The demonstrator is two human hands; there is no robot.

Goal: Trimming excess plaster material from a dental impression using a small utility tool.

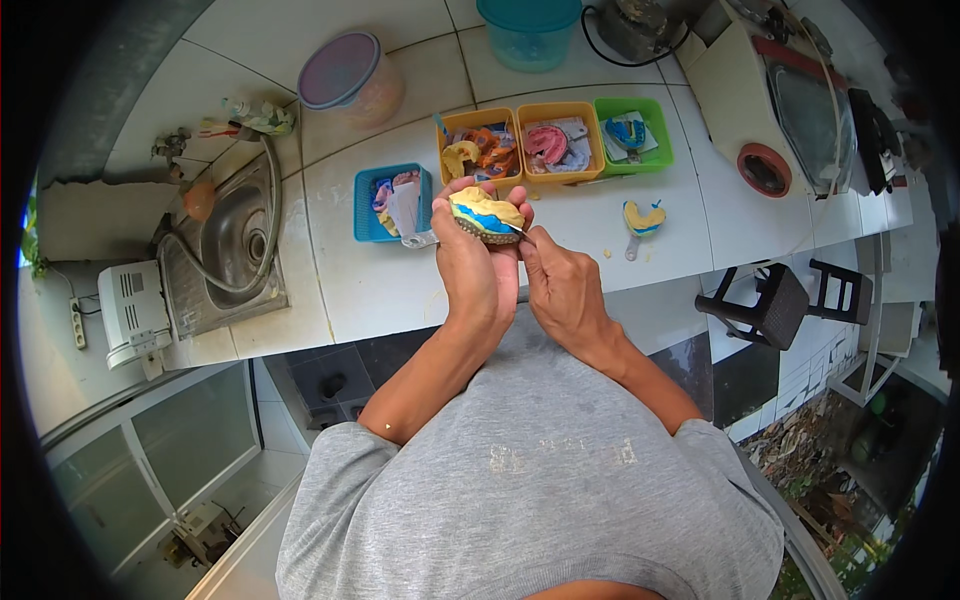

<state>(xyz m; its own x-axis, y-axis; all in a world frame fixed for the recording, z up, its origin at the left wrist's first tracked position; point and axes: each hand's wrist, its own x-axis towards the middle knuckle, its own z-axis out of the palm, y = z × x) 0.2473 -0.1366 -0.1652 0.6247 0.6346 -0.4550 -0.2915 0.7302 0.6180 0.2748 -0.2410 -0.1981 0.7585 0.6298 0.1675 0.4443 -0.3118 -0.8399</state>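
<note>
My left hand (468,272) is wrapped from below around a dental impression (487,212), with yellow and blue material in a perforated metal tray. Its fingertips show behind the yellow top. Close on the right, my right hand (572,292) pinches a thin, pointed tool (519,231) whose tip meets the impression's right side. Most of that tool is hidden by the fingers, so its kind is unclear. Farther right on the white counter lies a second dental impression (643,217), yellow and blue, handle toward me, with small yellow crumbs nearby.
Beyond my hands stand a blue basket (362,212), two yellow baskets (562,178) and a green basket (662,150), holding impressions and scraps. A steel sink (185,300) is at left. Lidded tubs (345,75) stand behind. Dark stools (775,305) are at right.
</note>
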